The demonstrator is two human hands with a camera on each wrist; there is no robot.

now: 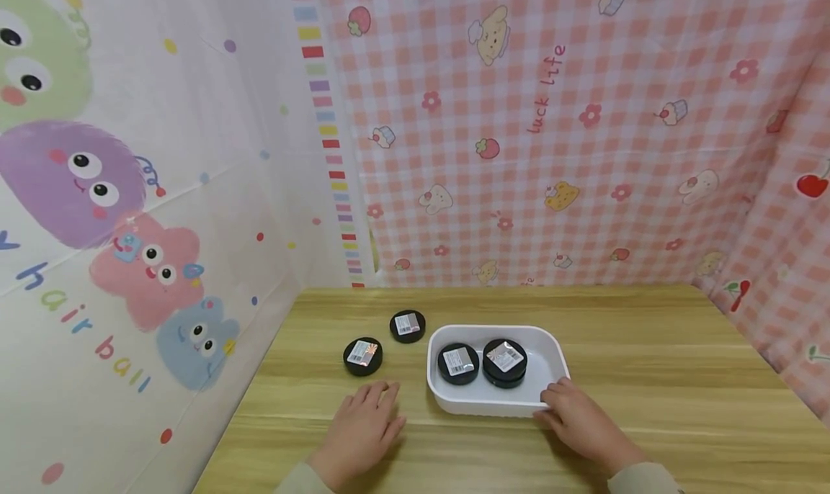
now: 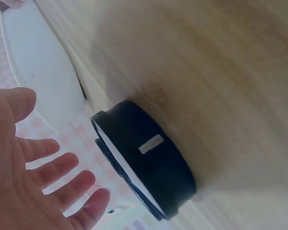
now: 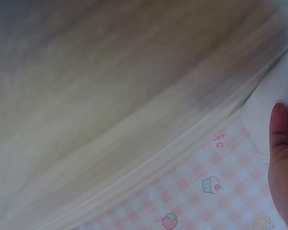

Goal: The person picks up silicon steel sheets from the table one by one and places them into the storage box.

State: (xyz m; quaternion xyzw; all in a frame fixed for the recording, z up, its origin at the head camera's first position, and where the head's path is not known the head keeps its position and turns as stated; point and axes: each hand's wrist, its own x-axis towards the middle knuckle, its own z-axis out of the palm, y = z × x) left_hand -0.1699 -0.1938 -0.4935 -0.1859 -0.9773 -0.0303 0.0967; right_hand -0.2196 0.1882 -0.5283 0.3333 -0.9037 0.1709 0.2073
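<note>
A white tray (image 1: 498,409) with rounded corners stands on the wooden table. Inside it a round black container (image 1: 458,364) with a silver-white label lies on the left. Beside that sits another labelled black container (image 1: 504,358), seemingly stacked on a further one. My right hand (image 1: 579,418) grips the tray's near right corner, thumb against the outer wall and fingers at the rim. Left of the tray, my left hand (image 1: 362,429) holds nothing, its fingers loosely spread. Just beyond its fingertips lies a round black container (image 1: 363,356), large in the left wrist view (image 2: 144,153).
One more round black container (image 1: 408,326) lies farther back, left of the tray. A pink checked cloth (image 1: 454,155) hangs behind the table (image 1: 661,379). At the left hangs a white cloth (image 1: 240,191) printed with cartoon figures.
</note>
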